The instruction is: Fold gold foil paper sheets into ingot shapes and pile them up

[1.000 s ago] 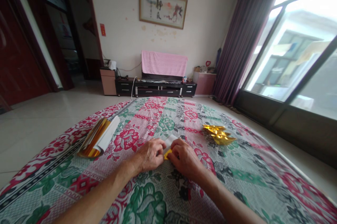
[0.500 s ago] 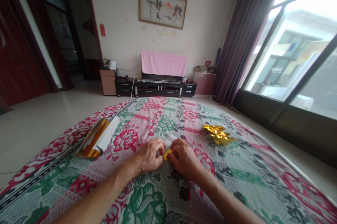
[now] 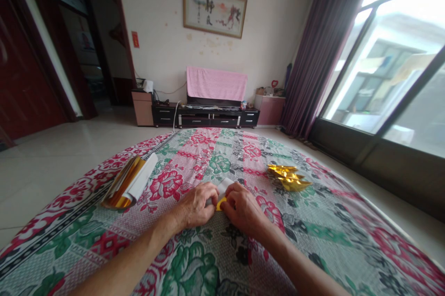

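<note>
A partly folded sheet of gold foil paper (image 3: 225, 185) with a white back lies low over the tablecloth, between my two hands. My left hand (image 3: 200, 203) has its fingers curled closed on the sheet's left side. From the right, my right hand (image 3: 240, 208) pinches the same sheet, thumb and fingers pressed on a small gold part that shows near the thumbs. The fingers cover much of the paper, so its full shape is hidden. To the right stand several folded gold paper ingots (image 3: 290, 178), nested in a row.
A curled stack of gold and white paper sheets (image 3: 130, 182) lies at the table's left. The flowered tablecloth (image 3: 189, 263) covers the round table. Beyond it are a low black cabinet (image 3: 217, 117), a pink cloth (image 3: 217, 84) and a dark curtain (image 3: 309, 55).
Both hands stay almost in place on the paper, with only a slight shift of the fingers. The stack and the folded ingots have not moved.
</note>
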Available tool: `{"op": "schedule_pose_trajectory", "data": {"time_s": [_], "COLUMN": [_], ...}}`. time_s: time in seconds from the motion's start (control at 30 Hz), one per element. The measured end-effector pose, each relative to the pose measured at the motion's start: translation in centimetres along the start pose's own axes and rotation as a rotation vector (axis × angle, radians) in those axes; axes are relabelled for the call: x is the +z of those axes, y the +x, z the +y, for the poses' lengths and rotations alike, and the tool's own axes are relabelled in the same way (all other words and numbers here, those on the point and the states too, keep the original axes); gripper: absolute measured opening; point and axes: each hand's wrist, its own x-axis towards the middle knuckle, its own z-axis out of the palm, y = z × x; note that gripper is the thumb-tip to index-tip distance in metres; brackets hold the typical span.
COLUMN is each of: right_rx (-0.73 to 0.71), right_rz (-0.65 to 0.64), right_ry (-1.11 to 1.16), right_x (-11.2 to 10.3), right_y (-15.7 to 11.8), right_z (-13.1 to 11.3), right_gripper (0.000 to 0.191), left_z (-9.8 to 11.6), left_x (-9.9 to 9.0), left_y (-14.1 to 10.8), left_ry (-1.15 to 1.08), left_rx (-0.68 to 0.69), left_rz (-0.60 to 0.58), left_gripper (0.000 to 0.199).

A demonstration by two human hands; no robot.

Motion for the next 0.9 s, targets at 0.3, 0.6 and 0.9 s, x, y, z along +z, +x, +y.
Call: {"op": "schedule_pose_trajectory", "data": {"time_s": [0.3,0.6,0.9], "right_rx": [-0.013,-0.017,-0.007], "right_rz": [0.024,0.025,0.11], "right_ry": [0.003,0.048,0.009], "right_x": [-0.05,-0.02,0.77], "right_y": [0.05,0.17,-0.36], "right_z": [-0.28,-0.08,0.32], "right_gripper": [0.02,0.02,0.015], "left_z": [0.04,0.16,0.16], "left_x": [0.04,-0.05,-0.03], "left_y": [-0.02,-0.05,-0.04], "left_ry": [0.008,0.016,-0.005], "left_rx": [-0.013,0.016,-0.008], "left_rz": [-0.004,-0.019,-0.028], "left_gripper": [0.017,0.02,0.02]}}
